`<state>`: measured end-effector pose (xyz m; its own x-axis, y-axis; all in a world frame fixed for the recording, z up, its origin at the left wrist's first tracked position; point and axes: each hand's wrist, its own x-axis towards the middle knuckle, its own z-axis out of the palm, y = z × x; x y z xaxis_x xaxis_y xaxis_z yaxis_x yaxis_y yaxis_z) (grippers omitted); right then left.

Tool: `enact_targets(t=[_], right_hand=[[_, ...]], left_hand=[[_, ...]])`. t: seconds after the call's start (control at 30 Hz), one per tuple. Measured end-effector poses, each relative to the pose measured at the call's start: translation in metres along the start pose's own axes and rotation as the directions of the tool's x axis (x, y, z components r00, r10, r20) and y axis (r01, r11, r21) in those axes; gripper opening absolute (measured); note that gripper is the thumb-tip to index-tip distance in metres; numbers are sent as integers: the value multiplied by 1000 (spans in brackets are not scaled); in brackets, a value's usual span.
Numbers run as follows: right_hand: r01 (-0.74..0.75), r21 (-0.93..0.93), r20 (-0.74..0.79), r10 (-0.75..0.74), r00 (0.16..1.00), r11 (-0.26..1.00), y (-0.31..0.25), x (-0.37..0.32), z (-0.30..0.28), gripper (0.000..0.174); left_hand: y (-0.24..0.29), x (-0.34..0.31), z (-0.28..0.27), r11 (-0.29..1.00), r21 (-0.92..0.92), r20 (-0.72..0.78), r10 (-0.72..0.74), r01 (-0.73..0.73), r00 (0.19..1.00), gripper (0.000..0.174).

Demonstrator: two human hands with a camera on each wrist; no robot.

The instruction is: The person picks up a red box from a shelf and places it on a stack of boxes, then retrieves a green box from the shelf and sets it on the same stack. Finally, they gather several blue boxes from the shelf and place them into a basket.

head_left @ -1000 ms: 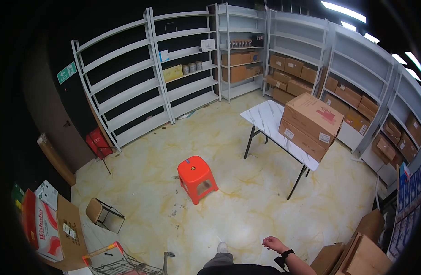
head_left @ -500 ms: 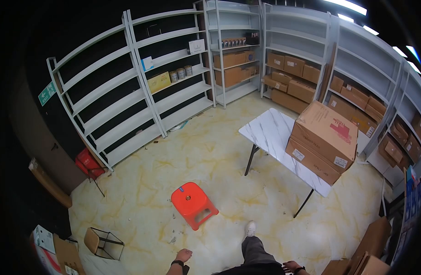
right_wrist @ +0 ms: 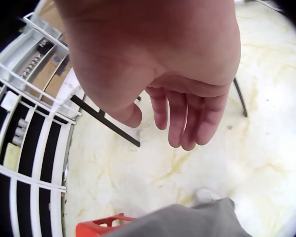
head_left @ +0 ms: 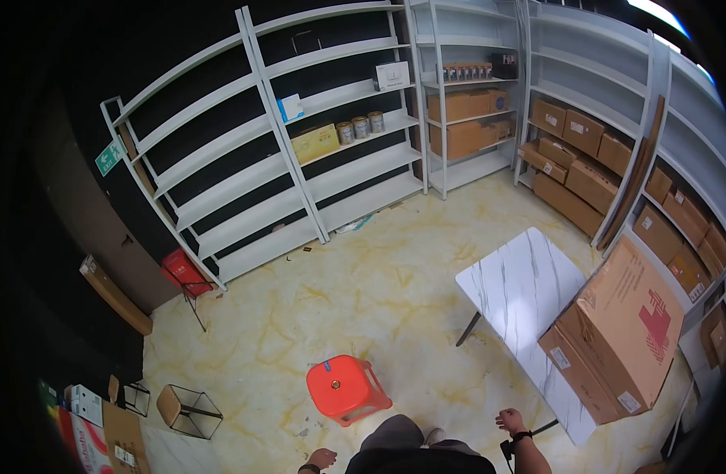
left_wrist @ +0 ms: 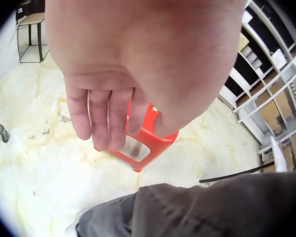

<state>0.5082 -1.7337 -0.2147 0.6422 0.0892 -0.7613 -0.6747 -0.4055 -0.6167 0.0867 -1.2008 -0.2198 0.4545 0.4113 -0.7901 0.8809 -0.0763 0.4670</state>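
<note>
Low in the head view, my left hand [head_left: 323, 458] hangs just below a red plastic stool [head_left: 339, 387]. The left wrist view shows that hand holding nothing, its fingers [left_wrist: 108, 116] relaxed in front of the stool. My right hand [head_left: 509, 421] hangs beside the near end of a white marble-patterned folding table [head_left: 505, 276], also holding nothing. Its fingers [right_wrist: 187, 118] droop loosely in the right wrist view, with a dark table leg [right_wrist: 108, 123] behind. Two stacked cardboard boxes [head_left: 615, 324] sit on the table's right part.
White shelving racks [head_left: 300, 142] line the back, holding a yellow box [head_left: 315, 144], several cans [head_left: 361, 126] and cardboard boxes [head_left: 584, 130]. On the left are a small wooden-seat stool [head_left: 169, 404], a red folding chair [head_left: 185, 272] and a cardboard box [head_left: 122, 434].
I have walked forward; the red stool and the table now appear lower and nearer. Both hands have swung with the step. The boxes stay on the table.
</note>
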Motion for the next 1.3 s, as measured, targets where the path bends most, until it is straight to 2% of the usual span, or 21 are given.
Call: enact_targets(t=[0.07,0.13,0.2,0.23,0.27,0.33,0.37,0.43,0.47,0.53,0.57,0.63,0.67,0.7,0.77,0.9,1.03,1.1,1.2,1.27,1.3], right_hand=[[143,58,19,-144,989,988,-59,34,10,29],[157,66,50,-160,986,985,-114,58,28,30],[164,75,73,-170,983,984,-157,79,51,30],[156,23,134,-158,978,987,-180,90,62,32],[157,-32,190,-148,971,987,-204,105,71,35],[132,-34,257,-119,959,991,-248,129,91,38],[125,-37,288,-110,951,991,-268,143,99,38],[108,-86,298,-78,951,990,-316,171,119,37],[102,-95,298,-70,952,990,-339,182,127,37],[135,-94,317,-99,943,986,-392,201,143,37],[174,-67,336,-142,931,982,-423,211,153,37],[215,-29,347,-192,918,976,-476,231,171,37],[243,11,350,-231,908,970,-496,240,181,37],[269,9,327,-256,909,963,-514,251,191,36],[258,40,326,-257,910,965,-547,269,206,35],[215,33,310,-214,926,976,-597,312,229,35],[149,-3,306,-141,942,989,-640,395,241,36],[155,8,306,-150,940,988,-671,435,252,36],[142,14,290,-140,947,990,-722,487,256,36],[118,21,285,-119,951,993,-772,528,270,36],[118,21,286,-119,951,993,-791,551,274,34]], left_hand=[[15,-2,5,999,23,18,21,-22,1000,32],[19,12,7,975,125,59,176,-182,983,29],[44,27,13,982,53,64,-187,183,980,33],[55,46,6,983,51,71,-180,177,981,33],[64,71,-2,990,136,51,36,-42,998,34],[80,120,-14,846,284,50,456,-451,888,36],[90,144,-19,707,351,61,637,-614,768,37],[118,177,-30,340,481,112,890,-808,441,40],[148,211,-32,759,461,101,470,-460,877,46],[194,262,-66,719,495,14,555,-488,832,34],[219,268,-84,931,-282,-31,232,-231,972,43],[291,308,-134,997,-69,12,37,-36,999,31],[307,329,-154,847,265,-116,502,-460,857,31],[337,342,-176,889,272,-157,418,-368,895,31],[399,355,-207,963,-3,-238,261,-269,935,34],[498,382,-252,916,-229,-249,271,-328,930,35],[591,424,-285,902,-205,-238,331,-380,913,34],[634,442,-302,875,-297,-189,337,-381,922,34],[670,504,-331,885,-196,-206,383,-421,900,31],[693,519,-352,946,-123,-212,271,-301,939,32],[691,535,-358,947,-176,-217,227,-267,949,34]])
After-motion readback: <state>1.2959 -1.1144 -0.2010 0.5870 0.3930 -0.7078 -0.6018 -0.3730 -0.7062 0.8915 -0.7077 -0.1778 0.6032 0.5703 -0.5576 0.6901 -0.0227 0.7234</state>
